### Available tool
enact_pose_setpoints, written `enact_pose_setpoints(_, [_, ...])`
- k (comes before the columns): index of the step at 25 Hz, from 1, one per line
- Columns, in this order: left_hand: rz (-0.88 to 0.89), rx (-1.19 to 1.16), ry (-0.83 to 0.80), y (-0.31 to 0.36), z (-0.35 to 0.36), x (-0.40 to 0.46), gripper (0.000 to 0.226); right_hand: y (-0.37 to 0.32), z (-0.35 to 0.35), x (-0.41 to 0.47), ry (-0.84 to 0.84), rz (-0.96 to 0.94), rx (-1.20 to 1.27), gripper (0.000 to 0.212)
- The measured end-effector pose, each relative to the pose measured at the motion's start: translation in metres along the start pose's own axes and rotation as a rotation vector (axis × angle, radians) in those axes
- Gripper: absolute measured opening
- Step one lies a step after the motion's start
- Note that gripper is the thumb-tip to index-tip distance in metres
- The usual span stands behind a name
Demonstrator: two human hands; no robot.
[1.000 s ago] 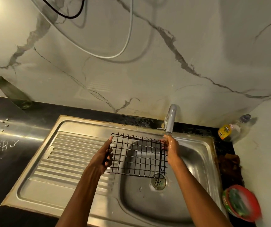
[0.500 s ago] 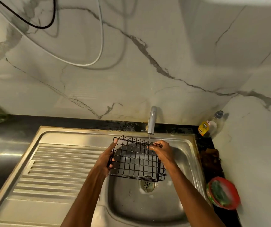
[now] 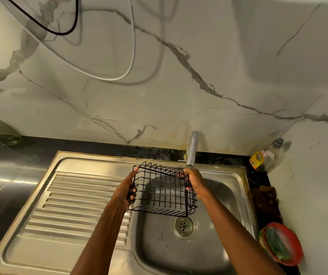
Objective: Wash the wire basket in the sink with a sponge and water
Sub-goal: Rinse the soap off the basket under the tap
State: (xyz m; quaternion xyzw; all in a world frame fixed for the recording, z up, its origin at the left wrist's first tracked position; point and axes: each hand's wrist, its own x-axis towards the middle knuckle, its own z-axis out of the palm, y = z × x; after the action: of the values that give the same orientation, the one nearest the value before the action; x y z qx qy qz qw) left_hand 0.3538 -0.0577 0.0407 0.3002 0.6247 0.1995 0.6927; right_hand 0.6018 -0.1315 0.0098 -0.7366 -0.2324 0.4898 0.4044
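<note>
A black wire basket (image 3: 162, 192) hangs in the air over the steel sink (image 3: 230, 187), its open side turned up and toward me. My left hand (image 3: 128, 188) grips its left wall, fingers curled through the wires. My right hand (image 3: 194, 180) grips the right rim, directly below the tap spout (image 3: 192, 148). A green sponge (image 3: 278, 246) lies in a red bowl (image 3: 296, 253) at the right. I cannot make out water running from the tap.
The ribbed drainboard (image 3: 75, 207) lies left of the basin, the drain (image 3: 184, 226) below the basket. A clear bottle with a yellow label (image 3: 262, 157) stands in the back right corner. Cables hang on the marble wall. Dark counter (image 3: 2, 187) stretches to the left.
The basket has tipped from nearly flat to open side up and toward me. My right hand shifted along its rim under the spout. The view swung right, then slightly back.
</note>
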Motion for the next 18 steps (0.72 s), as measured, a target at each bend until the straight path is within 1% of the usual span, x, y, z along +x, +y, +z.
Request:
enact_pose_setpoints(1, [-0.005, -0.019, 0.008, 0.0, 0.0, 0.001, 0.056, -0.003, 0.005, 0.001, 0.025, -0.053, -0.079, 0.025])
enact_pose_setpoints(2, [-0.009, -0.043, 0.01, -0.001, -0.001, 0.005, 0.056, -0.005, 0.009, 0.003, 0.065, -0.125, -0.162, 0.026])
enact_pose_setpoints(4, [-0.028, -0.082, 0.003, -0.004, -0.004, 0.011, 0.058, -0.002, 0.012, 0.004, 0.129, -0.238, -0.283, 0.037])
enact_pose_setpoints(5, [-0.035, -0.101, -0.003, -0.008, -0.007, 0.015, 0.06, -0.001, 0.01, 0.003, 0.132, -0.269, -0.317, 0.042])
enact_pose_setpoints(6, [-0.038, -0.114, -0.017, -0.012, -0.011, 0.021, 0.061, 0.003, 0.004, 0.006, 0.112, -0.279, -0.32, 0.042])
enact_pose_setpoints(7, [-0.052, -0.124, -0.031, -0.016, -0.013, 0.024, 0.062, 0.007, -0.002, 0.005, 0.088, -0.269, -0.272, 0.037])
enact_pose_setpoints(8, [-0.075, -0.135, -0.049, -0.021, -0.014, 0.025, 0.063, 0.01, -0.01, 0.002, 0.073, -0.255, -0.175, 0.031])
enact_pose_setpoints(9, [-0.087, -0.15, -0.08, -0.027, -0.014, 0.027, 0.064, 0.015, -0.021, -0.003, 0.079, -0.247, -0.056, 0.029])
enact_pose_setpoints(11, [-0.098, -0.175, -0.155, -0.036, -0.007, 0.03, 0.065, 0.023, -0.036, -0.021, 0.155, -0.261, 0.186, 0.035])
enact_pose_setpoints(12, [-0.107, -0.179, -0.191, -0.038, 0.0, 0.033, 0.064, 0.025, -0.042, -0.027, 0.219, -0.246, 0.263, 0.035])
enact_pose_setpoints(14, [-0.11, -0.157, -0.252, -0.046, 0.022, 0.038, 0.064, 0.028, -0.058, -0.038, 0.367, -0.166, 0.323, 0.034])
enact_pose_setpoints(15, [-0.094, -0.156, -0.26, -0.045, 0.034, 0.036, 0.068, 0.029, -0.066, -0.043, 0.427, -0.106, 0.336, 0.039])
enact_pose_setpoints(16, [-0.095, -0.159, -0.273, -0.045, 0.047, 0.036, 0.073, 0.031, -0.076, -0.049, 0.453, -0.026, 0.352, 0.046])
enact_pose_setpoints(17, [-0.11, -0.179, -0.298, -0.045, 0.061, 0.038, 0.073, 0.033, -0.089, -0.055, 0.446, 0.059, 0.393, 0.049])
enact_pose_setpoints(18, [-0.117, -0.194, -0.326, -0.043, 0.074, 0.039, 0.066, 0.035, -0.101, -0.062, 0.417, 0.121, 0.421, 0.047])
